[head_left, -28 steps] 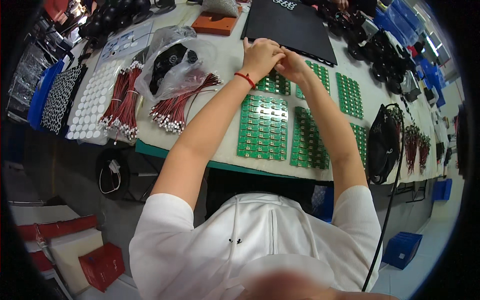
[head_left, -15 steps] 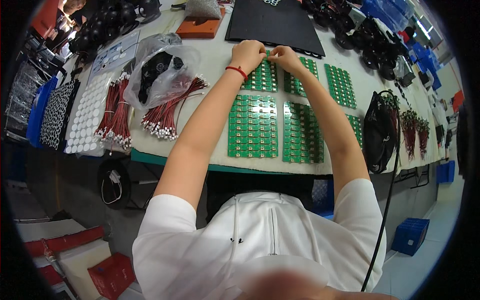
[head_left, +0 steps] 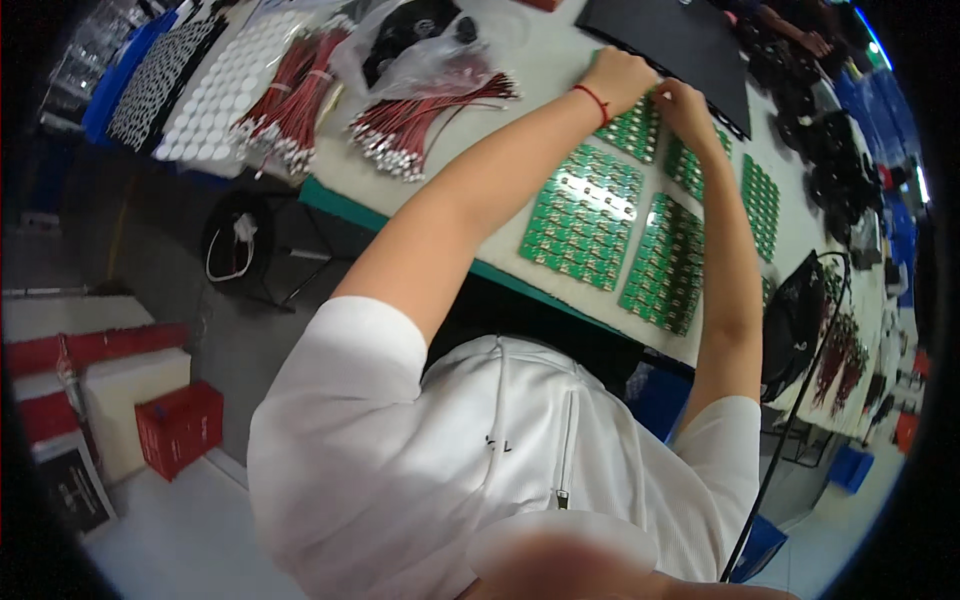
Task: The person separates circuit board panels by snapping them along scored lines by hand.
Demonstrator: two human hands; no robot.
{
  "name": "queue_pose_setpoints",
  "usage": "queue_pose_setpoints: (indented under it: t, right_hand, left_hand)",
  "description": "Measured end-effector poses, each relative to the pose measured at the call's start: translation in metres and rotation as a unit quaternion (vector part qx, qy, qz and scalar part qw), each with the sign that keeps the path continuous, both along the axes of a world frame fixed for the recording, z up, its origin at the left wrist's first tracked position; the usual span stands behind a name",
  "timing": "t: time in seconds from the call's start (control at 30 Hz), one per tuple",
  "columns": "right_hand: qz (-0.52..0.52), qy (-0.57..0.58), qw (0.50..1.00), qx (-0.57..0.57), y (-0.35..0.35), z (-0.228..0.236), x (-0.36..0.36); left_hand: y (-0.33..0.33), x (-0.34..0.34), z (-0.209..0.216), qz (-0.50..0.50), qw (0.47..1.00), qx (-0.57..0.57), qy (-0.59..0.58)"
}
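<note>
Green circuit board panels lie in rows on the table. My left hand (head_left: 620, 82), with a red cord at its wrist, rests at the far end of one circuit board panel (head_left: 630, 130); its fingers are bent together. Beside it, my right hand (head_left: 686, 112) has thumb and finger pinched close to the same far end. What either hand pinches is too small or hidden to make out. Nearer to me lie a large circuit board panel (head_left: 583, 218) and another panel (head_left: 664, 262), the latter partly in shadow. My right forearm passes over the panels on that side.
Left on the table are bundles of red cables with white connectors (head_left: 385, 145), a clear plastic bag (head_left: 440, 72) around black parts, and a sheet of white discs (head_left: 225, 95). A black board (head_left: 680, 45) lies beyond my hands. At right stand a black bag (head_left: 795, 320) and black round parts (head_left: 835, 165).
The view has turned and shifted, so the table now slants down to the right. Both hands remain at the far end of the same panel, their fingers still closed.
</note>
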State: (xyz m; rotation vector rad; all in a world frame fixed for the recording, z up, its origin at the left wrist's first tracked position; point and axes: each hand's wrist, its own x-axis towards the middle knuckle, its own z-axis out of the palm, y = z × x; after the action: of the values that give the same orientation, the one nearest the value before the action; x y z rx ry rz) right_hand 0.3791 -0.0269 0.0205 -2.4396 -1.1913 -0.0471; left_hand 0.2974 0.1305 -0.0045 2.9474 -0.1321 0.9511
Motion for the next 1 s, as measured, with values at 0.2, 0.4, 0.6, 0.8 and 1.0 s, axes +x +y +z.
queue_pose_setpoints:
  t: [0.2,0.4,0.6,0.8,1.0]
  right_hand:
    - [0.003,-0.079,0.996,0.037,-0.002,-0.017,-0.002]
    - [-0.082,0.301,0.866,0.39,0.0,0.0,0.005]
    - [-0.132,0.652,0.581,0.468,0.007,0.005,-0.017]
    - [0.039,0.725,0.519,0.452,0.02,0.004,-0.04]
    - [-0.009,0.635,0.652,0.415,0.026,0.01,-0.036]
  left_hand:
    - [-0.006,0.003,0.002,0.027,0.999,0.0,0.03]
    - [0.006,0.008,-0.002,-0.009,0.991,-0.132,0.022]
    - [0.008,-0.015,0.019,-0.009,0.958,-0.286,-0.024]
    - [-0.001,-0.034,0.051,-0.066,0.98,-0.185,-0.013]
    - [0.037,-0.046,0.06,-0.153,0.912,-0.376,-0.059]
